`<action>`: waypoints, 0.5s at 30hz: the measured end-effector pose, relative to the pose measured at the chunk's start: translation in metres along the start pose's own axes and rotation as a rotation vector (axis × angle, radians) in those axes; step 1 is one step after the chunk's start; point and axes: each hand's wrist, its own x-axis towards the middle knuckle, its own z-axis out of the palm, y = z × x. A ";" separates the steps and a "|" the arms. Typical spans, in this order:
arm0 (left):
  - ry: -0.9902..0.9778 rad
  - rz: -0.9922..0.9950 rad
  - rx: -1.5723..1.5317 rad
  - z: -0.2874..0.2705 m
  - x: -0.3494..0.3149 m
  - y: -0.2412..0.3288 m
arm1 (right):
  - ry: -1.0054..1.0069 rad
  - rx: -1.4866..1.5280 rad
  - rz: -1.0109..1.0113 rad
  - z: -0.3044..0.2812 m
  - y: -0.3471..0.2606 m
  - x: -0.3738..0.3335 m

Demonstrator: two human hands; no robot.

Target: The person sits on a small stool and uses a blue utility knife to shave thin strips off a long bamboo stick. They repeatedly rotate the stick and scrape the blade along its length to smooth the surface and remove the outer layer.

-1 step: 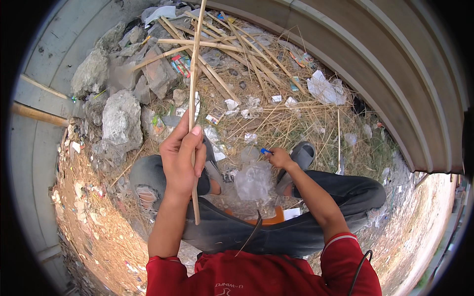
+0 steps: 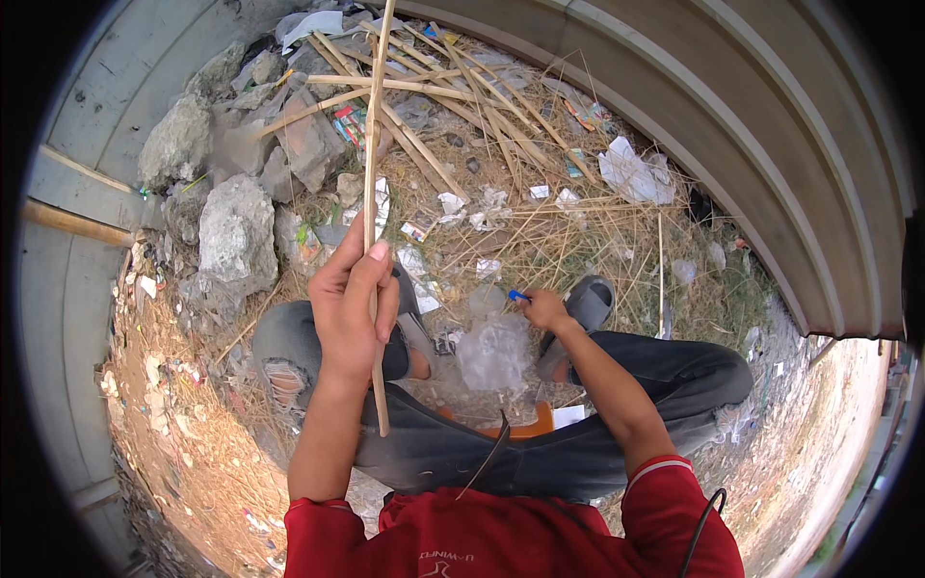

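My left hand is closed round a long, thin wooden strip, thumb along its face. The strip stands nearly upright in view, its lower end hanging over my lap. My right hand is closed on a small blue object; only its blue end pokes out toward the left, and the fingers hide the rest. Below that hand, between my feet, lies a crumpled clear plastic bag. A dark, thin, pointed piece sticks up at my lap; its kind is unclear.
Several wooden strips are piled at the far side. Grey rocks lie to the left. A corrugated metal sheet curves along the right. Paper scraps and dry grass litter the ground. Something orange shows beneath my legs.
The wooden strip and my left hand have shifted very slightly to the left. My right hand keeps its hold on the blue object.
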 end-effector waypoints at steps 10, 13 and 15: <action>0.088 0.026 -0.009 0.002 0.004 0.007 | 0.157 0.169 0.040 0.032 -0.032 0.057; 0.085 -0.003 -0.003 0.000 0.007 0.007 | 0.241 0.193 0.069 0.045 -0.034 0.091; 0.071 -0.029 -0.027 -0.004 0.010 0.003 | 0.280 0.238 0.077 0.051 -0.029 0.106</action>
